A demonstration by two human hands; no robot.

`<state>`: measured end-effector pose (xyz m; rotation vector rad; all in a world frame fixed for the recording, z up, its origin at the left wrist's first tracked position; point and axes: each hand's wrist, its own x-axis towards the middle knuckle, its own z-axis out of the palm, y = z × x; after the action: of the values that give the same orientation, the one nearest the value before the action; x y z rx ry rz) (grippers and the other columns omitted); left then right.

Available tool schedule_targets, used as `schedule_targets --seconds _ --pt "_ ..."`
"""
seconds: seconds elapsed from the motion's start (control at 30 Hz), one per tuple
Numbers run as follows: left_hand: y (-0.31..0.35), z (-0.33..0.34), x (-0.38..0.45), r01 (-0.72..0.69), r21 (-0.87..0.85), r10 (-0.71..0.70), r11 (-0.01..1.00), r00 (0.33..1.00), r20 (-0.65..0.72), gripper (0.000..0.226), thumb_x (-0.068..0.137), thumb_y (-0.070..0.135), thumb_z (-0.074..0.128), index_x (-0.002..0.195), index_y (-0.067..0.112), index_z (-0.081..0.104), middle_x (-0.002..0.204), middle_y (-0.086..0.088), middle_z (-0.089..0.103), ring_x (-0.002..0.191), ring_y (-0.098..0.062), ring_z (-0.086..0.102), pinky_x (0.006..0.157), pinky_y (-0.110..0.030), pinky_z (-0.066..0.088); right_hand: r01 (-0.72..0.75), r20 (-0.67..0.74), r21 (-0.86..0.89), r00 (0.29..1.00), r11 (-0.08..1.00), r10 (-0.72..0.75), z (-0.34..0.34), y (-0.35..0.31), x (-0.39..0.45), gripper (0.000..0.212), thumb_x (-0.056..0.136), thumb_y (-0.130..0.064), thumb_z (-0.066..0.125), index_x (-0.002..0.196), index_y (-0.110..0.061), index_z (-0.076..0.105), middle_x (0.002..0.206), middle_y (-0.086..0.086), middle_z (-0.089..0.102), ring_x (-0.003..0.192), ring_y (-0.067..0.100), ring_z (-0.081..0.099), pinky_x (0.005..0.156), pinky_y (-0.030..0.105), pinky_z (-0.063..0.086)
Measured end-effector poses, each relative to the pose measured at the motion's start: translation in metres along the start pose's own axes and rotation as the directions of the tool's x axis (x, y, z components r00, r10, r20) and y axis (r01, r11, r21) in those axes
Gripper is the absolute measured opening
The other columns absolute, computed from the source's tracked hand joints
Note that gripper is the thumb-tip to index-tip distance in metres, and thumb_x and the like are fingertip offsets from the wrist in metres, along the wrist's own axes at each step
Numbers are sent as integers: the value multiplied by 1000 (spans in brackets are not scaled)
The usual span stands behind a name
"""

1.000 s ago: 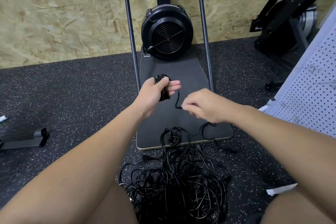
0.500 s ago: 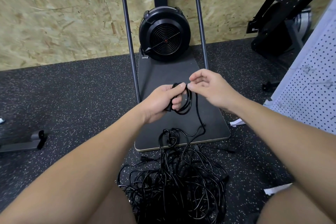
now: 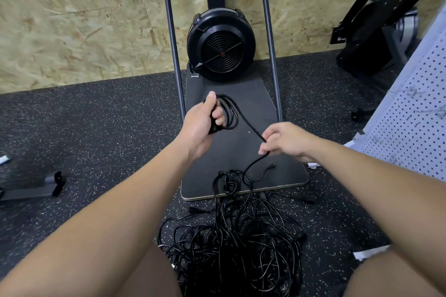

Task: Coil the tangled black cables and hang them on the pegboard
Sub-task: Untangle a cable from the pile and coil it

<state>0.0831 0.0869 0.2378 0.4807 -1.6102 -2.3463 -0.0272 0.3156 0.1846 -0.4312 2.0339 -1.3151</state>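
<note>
Speckled black rubber flooring (image 3: 96,128) runs up to an OSB wall (image 3: 72,19) at the far side, looks like a gym corner. Far left on the floor we see a grey metal foot with a black strap (image 3: 48,184). Moving in, our left hand (image 3: 202,125) is up over the dark base plate (image 3: 284,171) of the fan machine (image 3: 220,43), fingers curled round a small coil of black cable (image 3: 230,113), thumb pointing up along the top of the loops. From that coil a single strand (image 3: 251,125) runs down and to the right into our right hand (image 3: 287,140), which pinches it between thumb and fingertips, other fingers curled in. Below the right hand the strand drops to a knotted clump (image 3: 230,182) sitting on the near edge of the base plate, with a plug end (image 3: 271,165) poking out just beside it. Nearer to us, between our knees, the big tangled pile of black cables (image 3: 236,248) is spread on the floor. Off to the right we've got the white pegboard (image 3: 415,123) leaning in, and another black machine (image 3: 376,38) behind it against the wall.
</note>
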Motion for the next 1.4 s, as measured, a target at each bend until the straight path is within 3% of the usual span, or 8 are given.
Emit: schedule_targets --seconds 0.2,0.4,0.67,0.8,0.9,1.07,1.3,1.4 --pt "2 -2 3 -50 95 43 994 996 72 29 114 34 57 90 23 44 75 2 47 66 -18 41 73 -33 37 42 -244 280 969 959 28 -9 0 7 12 103 2 72 114 3 67 109 28 77 88 27 83 90 46 67" --pt "-6 9 -2 -120 172 92 978 982 164 18 117 21 51 108 5 55 93 -14 75 75 -21 64 80 -33 56 -97 -35 -13 995 995 96 17 0 -1 9 111 -5 62 105 1 66 86 18 80 74 26 79 59 34 60" --pt "-14 1 -3 -166 378 85 911 971 223 18 118 24 49 118 7 49 114 -16 82 106 -32 79 92 -40 57 239 279 -484 954 841 -111 44 -45 -34 17 108 -17 66 101 -5 77 78 -1 78 60 11 61 54 19 47" --pt "-17 -1 -6 -163 508 35 846 967 252 15 117 24 50 110 10 46 101 -15 83 94 -33 80 91 -46 60 427 355 -609 900 668 -252 36 -63 -46 15 100 -22 79 114 -18 82 81 -1 81 72 3 72 69 14 51" --pt "-15 2 -7 -160 568 17 808 969 248 17 113 24 55 103 10 51 87 -14 81 78 -28 72 89 -49 62 401 177 -531 914 746 -365 28 -66 -49 9 92 -25 89 98 -22 84 74 -6 80 74 7 78 82 29 62" --pt "-9 6 -5 -129 555 -26 822 964 263 34 113 38 56 94 9 57 77 -15 69 65 -29 64 78 -49 53 349 -199 -568 820 745 -536 27 -68 -48 41 70 -59 96 80 -30 68 75 -9 72 72 11 67 70 40 59" --pt "-7 11 -12 4 384 -160 923 914 373 31 105 38 72 95 11 59 66 -3 46 58 -17 38 62 -30 33 447 -30 -210 886 869 -463 8 -60 -34 50 86 -18 94 126 -22 65 120 3 72 110 16 74 104 39 60" --pt "-1 3 -9 44 285 -142 957 933 332 23 104 32 73 97 12 62 67 1 44 60 -15 38 66 -30 36 296 -69 -326 940 898 -335 -1 -46 -26 69 82 -34 97 137 -26 56 130 -7 67 120 7 69 110 39 56"
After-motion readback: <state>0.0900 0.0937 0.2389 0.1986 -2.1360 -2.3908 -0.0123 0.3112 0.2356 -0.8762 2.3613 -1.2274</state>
